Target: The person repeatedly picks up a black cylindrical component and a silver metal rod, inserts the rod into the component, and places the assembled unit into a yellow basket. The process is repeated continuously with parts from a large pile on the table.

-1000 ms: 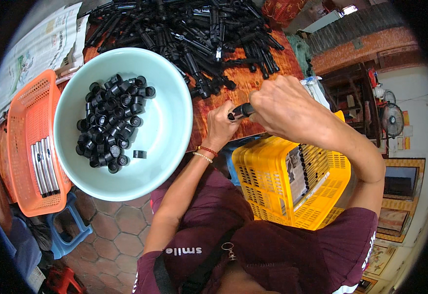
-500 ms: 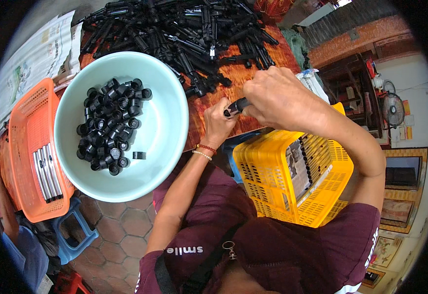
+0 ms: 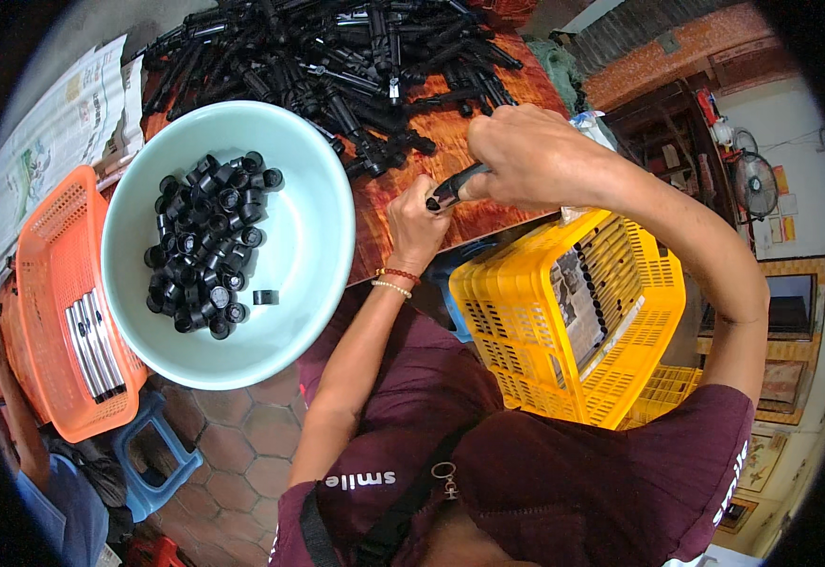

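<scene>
My right hand (image 3: 535,156) is wrapped round a short black tube (image 3: 457,187), whose near end slants down to the left. My left hand (image 3: 418,223) is closed at that lower end, its fingers partly hidden. Both hands hang over the front edge of the reddish wooden table (image 3: 382,210). Beyond them lies a heap of black tubular parts (image 3: 346,80), some with shiny silver sections. Left of my left hand, a pale blue basin (image 3: 308,312) holds many small black caps (image 3: 206,236), gathered toward its left side.
An orange basket (image 3: 58,213) with several silver tubes (image 3: 96,350) stands left of the basin. Under my right arm, a tilted yellow crate (image 3: 516,345) holds rows of black-ended pieces. Another person's arm (image 3: 20,406) shows far left, near a blue stool (image 3: 159,463).
My right elbow has swung outward to the right and the right hand has turned slightly on the tube. The whole view has shifted a little. Both hands keep their hold.
</scene>
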Demonstrator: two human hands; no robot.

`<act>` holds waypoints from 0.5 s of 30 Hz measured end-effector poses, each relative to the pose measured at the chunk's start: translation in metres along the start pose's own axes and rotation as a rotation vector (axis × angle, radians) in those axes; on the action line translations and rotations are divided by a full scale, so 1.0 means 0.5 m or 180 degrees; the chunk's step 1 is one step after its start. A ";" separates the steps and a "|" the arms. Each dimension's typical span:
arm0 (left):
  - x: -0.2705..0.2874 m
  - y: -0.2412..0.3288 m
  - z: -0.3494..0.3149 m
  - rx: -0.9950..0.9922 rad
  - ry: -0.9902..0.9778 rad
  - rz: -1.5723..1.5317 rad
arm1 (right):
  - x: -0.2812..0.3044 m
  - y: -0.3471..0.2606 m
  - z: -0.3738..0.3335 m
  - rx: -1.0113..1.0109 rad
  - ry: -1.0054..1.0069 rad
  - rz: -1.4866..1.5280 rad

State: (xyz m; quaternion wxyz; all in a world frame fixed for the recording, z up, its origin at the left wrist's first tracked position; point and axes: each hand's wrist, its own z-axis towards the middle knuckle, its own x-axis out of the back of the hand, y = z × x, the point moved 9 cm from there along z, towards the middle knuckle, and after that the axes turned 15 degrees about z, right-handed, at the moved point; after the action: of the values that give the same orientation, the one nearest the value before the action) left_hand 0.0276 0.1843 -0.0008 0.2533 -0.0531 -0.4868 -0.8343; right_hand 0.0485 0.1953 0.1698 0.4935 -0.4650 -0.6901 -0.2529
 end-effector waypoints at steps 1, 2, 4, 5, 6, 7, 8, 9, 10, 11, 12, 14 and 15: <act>-0.001 0.003 -0.001 -0.0026 -0.0009 -0.0006 | 0.000 -0.001 -0.003 -0.0008 -0.0022 0.0018; -0.001 0.004 0.001 -0.0047 0.0004 0.0002 | 0.006 -0.009 -0.009 -0.0080 -0.0088 0.0057; -0.004 0.008 0.001 -0.0085 -0.0034 0.0091 | 0.008 -0.003 -0.020 -0.0046 0.0022 -0.0026; -0.006 0.014 0.000 -0.0112 -0.0077 0.0165 | 0.008 0.005 -0.026 -0.0031 0.0089 -0.0081; -0.005 0.014 0.002 -0.0114 -0.0084 0.0264 | 0.003 0.021 -0.028 -0.0130 0.0004 -0.0037; -0.007 0.015 0.003 -0.0161 -0.0118 0.0367 | 0.001 0.032 -0.035 -0.0095 -0.0055 0.0055; -0.011 0.018 0.001 -0.0158 -0.0159 0.0321 | 0.001 0.064 -0.049 -0.0174 -0.0010 0.0196; -0.014 0.015 0.001 -0.0135 -0.0184 0.0312 | 0.001 0.099 -0.060 -0.0207 0.0023 0.0342; -0.011 0.010 0.001 -0.0141 -0.0112 0.0362 | 0.015 0.127 -0.074 -0.0159 0.0410 0.1195; -0.007 0.007 0.001 -0.0094 -0.0154 0.0387 | 0.021 0.158 -0.097 -0.0129 0.0773 0.2074; -0.008 0.009 0.004 -0.0064 -0.0214 0.0385 | 0.027 0.196 -0.129 -0.0132 0.1146 0.2957; -0.013 0.017 0.005 -0.0097 -0.0227 0.0352 | -0.007 0.271 -0.176 -0.0046 0.1577 0.5197; -0.017 0.022 0.005 -0.0125 -0.0229 0.0334 | -0.037 0.304 -0.189 0.0550 0.1977 0.6561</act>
State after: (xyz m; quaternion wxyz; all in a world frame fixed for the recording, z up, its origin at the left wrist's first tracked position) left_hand 0.0397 0.1852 0.0063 0.2779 -0.1134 -0.4757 -0.8268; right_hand 0.2276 0.1786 0.1723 0.6534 -0.7011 0.1733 0.2269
